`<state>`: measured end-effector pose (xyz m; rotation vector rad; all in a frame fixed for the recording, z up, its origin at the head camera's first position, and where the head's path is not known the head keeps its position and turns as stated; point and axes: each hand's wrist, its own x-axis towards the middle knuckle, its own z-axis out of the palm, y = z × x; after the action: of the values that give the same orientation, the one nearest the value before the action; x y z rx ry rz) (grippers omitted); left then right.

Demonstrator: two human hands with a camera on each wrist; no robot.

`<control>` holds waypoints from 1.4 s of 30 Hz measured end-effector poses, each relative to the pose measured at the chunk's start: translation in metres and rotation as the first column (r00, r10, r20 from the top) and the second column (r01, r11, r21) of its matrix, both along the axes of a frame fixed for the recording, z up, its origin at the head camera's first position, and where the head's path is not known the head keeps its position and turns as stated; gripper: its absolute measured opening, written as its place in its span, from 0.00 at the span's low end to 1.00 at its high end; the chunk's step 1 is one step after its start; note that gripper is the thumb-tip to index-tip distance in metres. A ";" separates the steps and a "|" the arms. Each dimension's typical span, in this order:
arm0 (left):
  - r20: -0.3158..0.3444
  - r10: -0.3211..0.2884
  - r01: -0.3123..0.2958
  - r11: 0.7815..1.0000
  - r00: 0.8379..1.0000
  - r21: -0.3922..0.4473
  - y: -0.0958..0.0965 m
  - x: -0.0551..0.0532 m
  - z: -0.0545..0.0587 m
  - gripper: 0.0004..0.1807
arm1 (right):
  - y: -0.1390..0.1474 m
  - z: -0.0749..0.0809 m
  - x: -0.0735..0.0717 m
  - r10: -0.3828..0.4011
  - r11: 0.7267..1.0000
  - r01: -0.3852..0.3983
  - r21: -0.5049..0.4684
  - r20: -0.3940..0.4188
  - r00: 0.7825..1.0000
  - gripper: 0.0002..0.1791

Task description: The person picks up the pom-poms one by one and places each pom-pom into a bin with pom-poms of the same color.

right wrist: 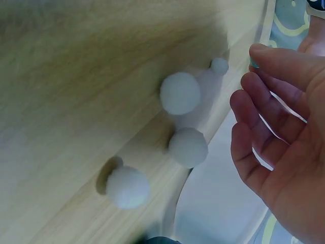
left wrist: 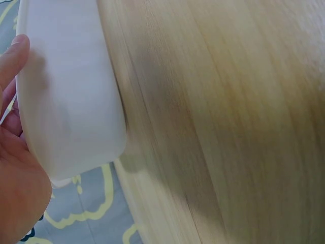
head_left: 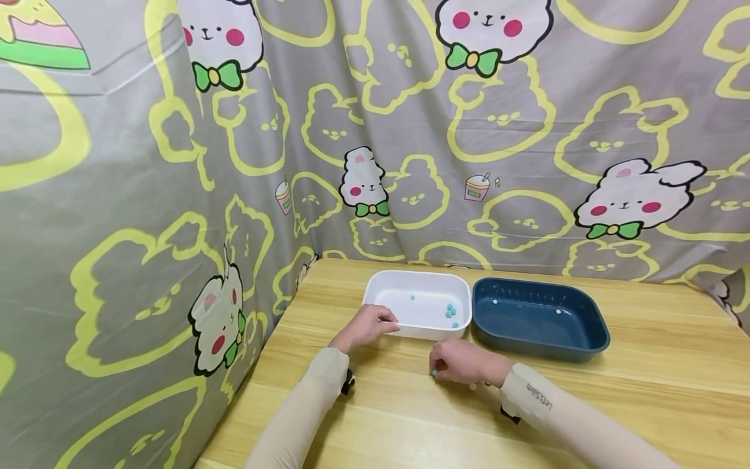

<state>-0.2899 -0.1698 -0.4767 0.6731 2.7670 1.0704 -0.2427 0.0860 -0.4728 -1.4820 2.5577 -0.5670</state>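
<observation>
My left hand (head_left: 368,324) holds the near left rim of a white tray (head_left: 422,333), thumb (left wrist: 16,57) on the outer side. Inside that tray lie several small teal balls (head_left: 449,310). Nearer the front, my right hand (head_left: 463,361) pinches a small teal ball (right wrist: 254,64) between thumb and index finger, just above the table; the other fingers are loosely curved. Beside it in the right wrist view, several white fluffy balls (right wrist: 180,93) of different sizes rest on the wood. In the head view the right hand mostly hides them.
A dark blue tray (head_left: 539,342) stands right against the white one, with a few small white balls (head_left: 558,311) inside. Both sit on a wooden table (head_left: 662,365). A grey patterned curtain (head_left: 410,143) hangs behind and along the left.
</observation>
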 end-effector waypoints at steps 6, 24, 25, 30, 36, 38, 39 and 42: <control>-0.003 -0.005 0.005 1.000 1.000 0.007 0.000 0.000 0.000 0.05 | 0.002 0.001 -0.001 -0.008 1.000 0.008 -0.021 0.009 1.000 0.04; -0.011 0.002 -0.002 1.000 1.000 -0.001 0.001 0.001 -0.001 0.05 | 0.008 0.004 -0.002 -0.018 0.999 0.019 -0.030 0.009 1.000 0.03; -0.009 0.003 -0.003 1.000 1.000 -0.003 0.001 0.001 -0.001 0.05 | 0.008 0.004 -0.002 -0.018 0.999 0.018 -0.031 0.007 1.000 0.03; -0.004 0.003 -0.003 1.000 1.000 -0.009 0.001 0.001 0.000 0.05 | 0.011 0.003 -0.004 -0.028 0.999 0.028 -0.026 0.001 1.000 0.03; -0.005 -0.004 0.004 1.000 1.000 -0.012 0.001 0.001 -0.002 0.06 | 0.015 0.004 -0.002 -0.030 0.999 0.030 -0.036 0.000 1.000 0.03; -0.001 -0.004 0.004 1.000 1.000 -0.006 0.001 0.001 -0.001 0.06 | 0.017 0.005 0.000 -0.033 0.999 0.034 -0.038 0.004 0.999 0.03; 0.005 0.000 0.000 1.000 1.000 -0.007 0.001 0.002 -0.001 0.06 | 0.018 0.005 0.000 -0.035 0.999 0.036 -0.041 0.003 0.999 0.02; 0.012 0.002 -0.002 1.000 1.000 0.000 0.002 0.002 0.001 0.06 | 0.021 0.008 0.001 -0.039 0.998 0.039 -0.056 -0.001 0.999 0.03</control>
<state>-0.2879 -0.1682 -0.4754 0.6615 2.7584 1.0713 -0.2413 0.1067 -0.4652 -1.4535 2.5980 -0.6480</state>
